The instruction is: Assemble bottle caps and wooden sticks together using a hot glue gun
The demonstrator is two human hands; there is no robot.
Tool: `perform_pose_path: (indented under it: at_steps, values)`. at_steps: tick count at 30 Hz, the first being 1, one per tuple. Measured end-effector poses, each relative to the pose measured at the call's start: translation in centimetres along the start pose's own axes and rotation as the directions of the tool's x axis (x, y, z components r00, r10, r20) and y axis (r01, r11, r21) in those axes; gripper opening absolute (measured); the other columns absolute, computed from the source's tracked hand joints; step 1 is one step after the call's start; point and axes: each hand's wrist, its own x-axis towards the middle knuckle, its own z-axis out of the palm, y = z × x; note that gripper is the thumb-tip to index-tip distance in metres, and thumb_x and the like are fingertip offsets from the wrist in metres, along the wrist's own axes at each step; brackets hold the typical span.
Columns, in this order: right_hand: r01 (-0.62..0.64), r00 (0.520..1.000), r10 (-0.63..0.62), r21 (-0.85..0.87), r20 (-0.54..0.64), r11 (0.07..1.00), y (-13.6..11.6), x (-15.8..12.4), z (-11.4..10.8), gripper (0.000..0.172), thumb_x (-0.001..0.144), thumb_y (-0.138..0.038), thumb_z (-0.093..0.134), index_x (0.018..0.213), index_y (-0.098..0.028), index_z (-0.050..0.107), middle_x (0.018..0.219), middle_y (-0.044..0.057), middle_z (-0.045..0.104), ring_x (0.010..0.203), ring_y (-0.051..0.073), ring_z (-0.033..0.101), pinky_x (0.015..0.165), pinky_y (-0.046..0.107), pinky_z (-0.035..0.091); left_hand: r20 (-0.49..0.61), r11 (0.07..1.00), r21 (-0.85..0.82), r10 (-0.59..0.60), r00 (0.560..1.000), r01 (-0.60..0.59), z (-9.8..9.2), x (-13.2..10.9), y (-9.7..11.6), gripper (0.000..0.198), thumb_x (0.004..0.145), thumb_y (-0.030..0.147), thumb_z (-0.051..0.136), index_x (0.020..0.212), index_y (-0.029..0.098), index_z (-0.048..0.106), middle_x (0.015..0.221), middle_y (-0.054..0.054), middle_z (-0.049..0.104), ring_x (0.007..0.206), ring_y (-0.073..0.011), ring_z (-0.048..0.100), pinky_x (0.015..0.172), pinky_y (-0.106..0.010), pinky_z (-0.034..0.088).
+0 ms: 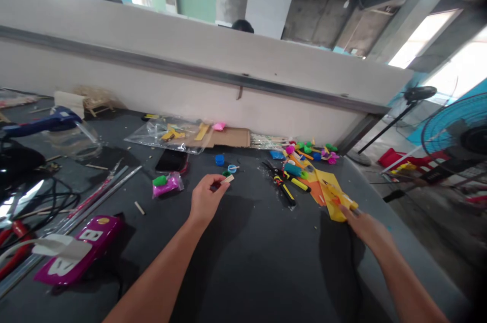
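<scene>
My left hand (205, 199) is raised over the middle of the dark table, thumb and fingers pinched on a small pale wooden stick (228, 179). Just behind it are a small blue lidded pot (219, 159) and a light-blue cap (232, 168) with a stick across it. At the right, my right hand (367, 226) has its fingers closed at the near edge of a yellow sheet (330, 181). A slim yellowish item lies at those fingertips, too blurred to name. Yellow-and-black handled pliers (284, 191) lie between the hands.
A pink clay packet (167, 184), a phone (172, 160) and a clear plastic bag (171, 134) lie left of centre. Nearer left are a purple power strip (85, 247) and a blue glue gun (49, 122). A fan (464, 135) stands beyond the right edge.
</scene>
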Motion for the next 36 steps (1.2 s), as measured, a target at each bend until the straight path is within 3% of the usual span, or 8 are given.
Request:
perform_pose_path:
  at_steps: [4, 9, 12, 16, 19, 21, 28, 36]
  values:
    - [-0.079, 0.986, 0.069, 0.062, 0.151, 0.995, -1.7, -0.4, -1.1, 0.052, 0.075, -0.06, 0.042, 0.057, -0.015, 0.061, 0.061, 0.015, 0.065, 0.066, 0.027, 0.064, 0.062, 0.035, 0.044, 0.033, 0.999, 0.043, 0.018, 0.999, -0.019, 0.0, 0.0, 0.1, 0.024, 0.073, 0.041, 0.059, 0.085, 0.02, 0.064, 0.08, -0.003, 0.066, 0.068, -0.0146, 0.059, 0.064, -0.026, 0.046]
    - [-0.155, 0.987, 0.159, 0.314, 0.012, 0.937, -1.6, -1.0, -1.2, 0.029, 0.068, -0.039, 0.056, 0.059, -0.013, 0.062, 0.061, 0.014, 0.063, 0.073, 0.027, 0.062, 0.057, 0.03, 0.039, 0.048, 0.997, 0.076, 0.0, 0.999, -0.003, 0.2, 0.2, 0.1, 0.028, 0.072, 0.043, 0.06, 0.088, 0.022, 0.065, 0.08, -0.002, 0.066, 0.065, -0.0151, 0.06, 0.062, -0.026, 0.046]
    - [-0.156, 0.985, 0.169, 0.475, 0.015, 0.866, -0.7, -2.2, -1.3, 0.029, 0.07, -0.039, 0.053, 0.063, -0.013, 0.061, 0.056, 0.008, 0.057, 0.057, 0.019, 0.057, 0.048, 0.027, 0.034, 0.096, 0.999, 0.048, 0.005, 0.995, -0.01, 0.6, -0.1, 0.1, 0.027, 0.072, 0.043, 0.059, 0.089, 0.022, 0.065, 0.078, -0.002, 0.066, 0.064, -0.0148, 0.06, 0.061, -0.026, 0.046]
    - [-0.047, 0.996, -0.044, 0.873, 0.079, 0.485, -1.6, -5.4, -2.7, 0.032, 0.067, -0.045, 0.059, 0.075, -0.013, 0.059, 0.057, 0.001, 0.052, 0.042, 0.009, 0.041, 0.039, 0.023, 0.031, 0.16, 1.0, 0.026, 0.008, 0.987, -0.012, 1.3, -0.9, 0.4, 0.024, 0.072, 0.041, 0.06, 0.087, 0.023, 0.067, 0.074, -0.001, 0.066, 0.062, -0.0136, 0.059, 0.058, -0.024, 0.046]
    - [-0.17, 0.892, -0.419, 0.985, 0.169, 0.036, -4.7, -7.8, -4.1, 0.033, 0.065, -0.043, 0.067, 0.083, -0.017, 0.06, 0.059, -0.002, 0.049, 0.048, 0.009, 0.045, 0.043, 0.021, 0.04, 0.185, 1.0, -0.018, -0.006, 0.983, 0.009, 1.8, -1.5, 1.0, 0.022, 0.071, 0.039, 0.062, 0.085, 0.023, 0.067, 0.072, 0.0, 0.065, 0.061, -0.0128, 0.058, 0.056, -0.023, 0.046]
    - [-0.293, 0.825, -0.523, 0.953, 0.214, -0.072, -7.7, -9.0, -4.3, 0.03, 0.066, -0.042, 0.069, 0.079, -0.018, 0.058, 0.059, -0.003, 0.05, 0.053, 0.01, 0.051, 0.049, 0.023, 0.047, 0.204, 0.995, -0.082, -0.045, 0.978, 0.063, 2.0, -1.7, 1.4, 0.021, 0.07, 0.038, 0.063, 0.083, 0.022, 0.066, 0.071, 0.0, 0.064, 0.06, -0.0124, 0.057, 0.055, -0.023, 0.047]
    - [-0.087, 0.819, -0.574, 0.992, 0.016, -0.096, -14.1, -11.8, -1.6, 0.028, 0.073, -0.042, 0.066, 0.082, -0.02, 0.052, 0.064, -0.003, 0.058, 0.05, 0.009, 0.053, 0.049, 0.022, 0.048, 0.236, 0.912, -0.317, -0.191, 0.953, 0.261, 1.9, -1.6, 1.5, 0.023, 0.065, 0.037, 0.068, 0.078, 0.018, 0.063, 0.065, 0.004, 0.056, 0.054, -0.0085, 0.051, 0.051, -0.021, 0.046]
    - [-0.303, 0.687, -0.712, 0.948, 0.145, -0.099, -13.2, -13.3, -0.3, 0.024, 0.074, -0.04, 0.064, 0.088, -0.022, 0.057, 0.056, -0.006, 0.045, 0.052, 0.011, 0.048, 0.057, 0.029, 0.051, 0.288, 0.774, -0.481, -0.304, 0.908, 0.412, 2.2, -2.0, 2.7, 0.021, 0.063, 0.033, 0.07, 0.071, 0.016, 0.061, 0.069, 0.001, 0.056, 0.059, -0.0087, 0.05, 0.049, -0.02, 0.044]
